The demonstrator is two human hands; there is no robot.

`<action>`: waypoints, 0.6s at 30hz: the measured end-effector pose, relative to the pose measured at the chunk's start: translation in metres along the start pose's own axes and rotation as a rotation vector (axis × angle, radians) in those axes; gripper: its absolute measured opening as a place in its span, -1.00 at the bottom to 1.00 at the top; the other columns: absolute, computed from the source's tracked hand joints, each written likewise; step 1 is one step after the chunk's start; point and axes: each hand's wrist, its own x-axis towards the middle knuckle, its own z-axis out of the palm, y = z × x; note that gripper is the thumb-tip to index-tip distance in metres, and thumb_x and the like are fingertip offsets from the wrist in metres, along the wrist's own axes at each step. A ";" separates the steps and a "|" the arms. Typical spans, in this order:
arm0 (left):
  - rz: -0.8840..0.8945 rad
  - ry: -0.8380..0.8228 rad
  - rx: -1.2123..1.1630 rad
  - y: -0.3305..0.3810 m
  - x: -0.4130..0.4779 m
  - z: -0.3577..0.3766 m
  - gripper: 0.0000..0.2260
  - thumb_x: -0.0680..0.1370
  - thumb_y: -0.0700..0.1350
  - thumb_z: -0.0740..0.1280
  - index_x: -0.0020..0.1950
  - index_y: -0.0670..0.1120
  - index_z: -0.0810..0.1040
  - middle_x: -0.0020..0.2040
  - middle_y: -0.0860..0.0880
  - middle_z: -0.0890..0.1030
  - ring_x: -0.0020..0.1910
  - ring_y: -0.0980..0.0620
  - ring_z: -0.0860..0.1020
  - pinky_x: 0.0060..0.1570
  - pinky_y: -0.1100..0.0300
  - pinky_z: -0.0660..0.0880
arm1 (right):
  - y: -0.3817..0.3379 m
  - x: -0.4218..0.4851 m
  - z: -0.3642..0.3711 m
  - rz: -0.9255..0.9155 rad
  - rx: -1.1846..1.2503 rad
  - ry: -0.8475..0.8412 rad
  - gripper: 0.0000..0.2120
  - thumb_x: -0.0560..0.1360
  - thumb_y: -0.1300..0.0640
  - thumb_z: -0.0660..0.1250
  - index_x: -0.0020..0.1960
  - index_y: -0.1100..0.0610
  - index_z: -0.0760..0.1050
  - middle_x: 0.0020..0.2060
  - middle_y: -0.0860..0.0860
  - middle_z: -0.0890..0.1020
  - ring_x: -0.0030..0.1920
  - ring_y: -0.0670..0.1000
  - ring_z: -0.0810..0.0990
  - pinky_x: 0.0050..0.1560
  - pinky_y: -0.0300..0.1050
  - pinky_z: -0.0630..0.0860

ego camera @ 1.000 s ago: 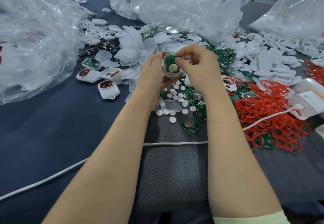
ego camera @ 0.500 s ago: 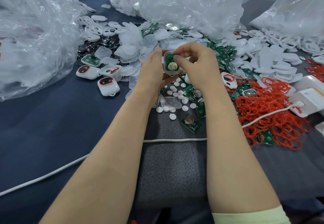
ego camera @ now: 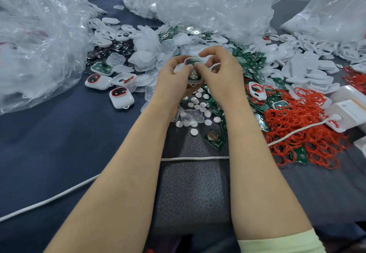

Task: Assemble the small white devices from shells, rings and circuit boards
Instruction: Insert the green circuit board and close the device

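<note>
Right thumb dropped from shell (ego camera: 194, 82) rim onto its open face, beside left thumb. Finished devices (ego camera: 121, 97) sit left of centre on desk (ego camera: 49, 143). Left hand (ego camera: 172, 80), right hand (ego camera: 221, 74) both grip shell above desk centre. Red rings (ego camera: 303, 134) toward right edge.
</note>
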 end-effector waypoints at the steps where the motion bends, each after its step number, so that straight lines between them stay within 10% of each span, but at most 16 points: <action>1: 0.011 -0.009 0.013 0.000 0.000 0.000 -0.85 0.59 -0.29 0.23 0.05 -0.06 0.50 -0.05 -0.14 0.63 -0.14 -0.04 0.66 -0.13 0.16 0.63 | 0.000 0.000 0.000 0.005 0.004 0.004 -0.88 0.48 0.14 0.38 0.00 0.01 0.49 -0.22 0.00 0.47 -0.26 -0.03 0.41 -0.12 -0.08 0.46; 18: 0.002 0.017 -0.006 0.001 -0.001 0.001 -0.71 0.58 -0.33 0.27 0.28 -0.14 0.40 0.03 -0.19 0.63 -0.21 0.00 0.69 -0.16 0.21 0.63 | 0.007 0.004 -0.005 0.118 0.055 0.116 -0.96 0.53 0.12 0.32 -0.10 0.03 0.52 -0.32 -0.17 0.49 -0.33 -0.24 0.43 -0.30 -0.44 0.36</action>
